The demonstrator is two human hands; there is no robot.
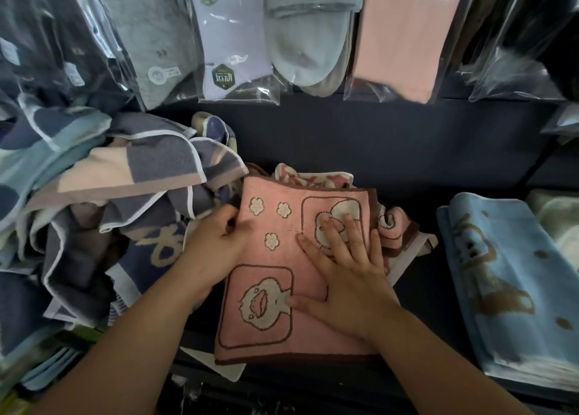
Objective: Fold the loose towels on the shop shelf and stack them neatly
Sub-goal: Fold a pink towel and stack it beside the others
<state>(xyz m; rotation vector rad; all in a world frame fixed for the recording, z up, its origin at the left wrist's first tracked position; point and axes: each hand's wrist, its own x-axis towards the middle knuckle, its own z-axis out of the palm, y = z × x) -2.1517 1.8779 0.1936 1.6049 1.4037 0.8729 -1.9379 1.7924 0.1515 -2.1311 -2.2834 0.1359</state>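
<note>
A pink towel (279, 258) with brown trim, duck pictures and small flowers lies folded on the dark shelf (360, 151) in the middle. My left hand (216, 245) pinches the towel's left edge near the far corner. My right hand (347, 267) lies flat on the towel's right half, fingers spread, covering part of one duck. Under the pink towel, other pink towels (316, 176) stick out at the back and right. A heap of loose grey-blue and beige towels (125, 189) lies to the left.
A stack of folded blue towels (501, 277) lies at the right, with a greenish towel (557, 220) behind it. Packaged socks and cloths in clear bags (238, 45) hang above the shelf. Bare dark shelf shows behind the pink towel.
</note>
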